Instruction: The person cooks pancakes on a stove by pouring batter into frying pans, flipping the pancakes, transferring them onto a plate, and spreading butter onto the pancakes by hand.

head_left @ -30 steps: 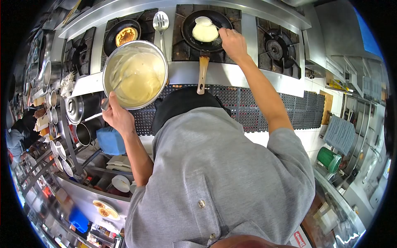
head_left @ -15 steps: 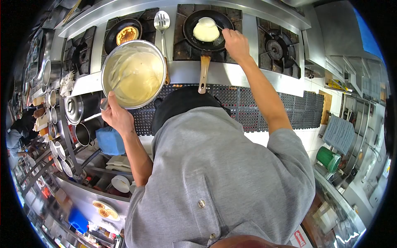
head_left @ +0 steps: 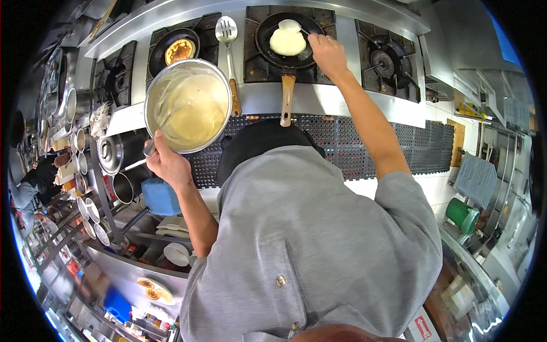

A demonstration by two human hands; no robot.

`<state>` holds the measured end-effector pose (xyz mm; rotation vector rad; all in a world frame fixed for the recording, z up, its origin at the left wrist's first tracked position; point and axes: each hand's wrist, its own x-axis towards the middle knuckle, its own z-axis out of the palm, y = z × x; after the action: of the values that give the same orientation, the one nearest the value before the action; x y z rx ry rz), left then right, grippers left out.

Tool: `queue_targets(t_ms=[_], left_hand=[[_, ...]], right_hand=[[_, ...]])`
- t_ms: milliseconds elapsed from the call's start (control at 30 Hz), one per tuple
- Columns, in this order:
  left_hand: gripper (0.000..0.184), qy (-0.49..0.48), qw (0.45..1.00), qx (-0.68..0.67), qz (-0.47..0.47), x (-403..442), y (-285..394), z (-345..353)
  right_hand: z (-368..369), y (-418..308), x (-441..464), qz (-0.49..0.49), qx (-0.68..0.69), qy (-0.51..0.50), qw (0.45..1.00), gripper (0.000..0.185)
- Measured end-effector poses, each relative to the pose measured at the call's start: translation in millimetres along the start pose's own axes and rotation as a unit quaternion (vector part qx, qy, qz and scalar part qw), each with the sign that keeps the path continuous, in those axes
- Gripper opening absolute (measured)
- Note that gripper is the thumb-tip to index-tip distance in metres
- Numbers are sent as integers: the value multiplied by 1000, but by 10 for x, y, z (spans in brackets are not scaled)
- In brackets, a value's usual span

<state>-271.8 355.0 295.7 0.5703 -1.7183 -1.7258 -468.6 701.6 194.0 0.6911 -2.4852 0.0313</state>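
Observation:
My left hand [head_left: 170,164] is closed at the near left rim of a steel mixing bowl [head_left: 149,117] and holds it up. Pale batter [head_left: 199,117] fills part of the bowl. A metal utensil's handle [head_left: 150,148] shows by the thumb; its head is hidden in the batter. Over the middle burner, my right hand [head_left: 329,54] grips a spoon [head_left: 290,25] by its thin handle. Its batter-coated head is at the far edge of a pale round of batter [head_left: 286,43] in a black frying pan [head_left: 266,48], whose wooden handle [head_left: 288,94] points toward me.
Left of it, another frying pan [head_left: 156,61] holds a browned pancake [head_left: 179,51]. A slotted spoon [head_left: 227,34] lies between the burners. At right is a bare burner [head_left: 385,62]. Behind me at left, a plate [head_left: 165,295] carries pancakes; a lidded pot [head_left: 122,151] stands nearer.
The spoon head has shifted to the far edge of the batter and now shows more clearly. The view has shifted slightly; the bowl stays in my left hand.

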Motion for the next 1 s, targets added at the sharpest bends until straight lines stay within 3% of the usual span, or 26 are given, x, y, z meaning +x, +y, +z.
queue_targets(t_ms=[733, 800, 833, 900, 933, 967, 1000], left_hand=[[21, -15, 1000, -7, 2, -43, -146, 41], [21, -11, 1000, -9, -5, -43, -170, 70], [21, -13, 1000, 12, -2, -54, -169, 108], [21, -18, 999, 32, -12, -51, -220, 153], [21, -16, 999, 30, -13, -46, -252, 187], [22, -27, 999, 22, -12, -39, -283, 232], [22, -38, 999, 14, -11, -25, -321, 269]], right_hand=[[-127, 81, -213, 46, 25, 3, 999, 8], [-159, 51, -208, 184, 66, 22, 981, 4], [-193, 50, -193, 180, 66, 23, 981, 4], [-270, 84, -162, 295, 139, 88, 941, 14], [-284, 128, -165, 292, 138, 88, 942, 14], [-297, 194, -170, 398, 308, 66, 861, 16], [-315, 253, -175, 486, 463, 39, 740, 18]])
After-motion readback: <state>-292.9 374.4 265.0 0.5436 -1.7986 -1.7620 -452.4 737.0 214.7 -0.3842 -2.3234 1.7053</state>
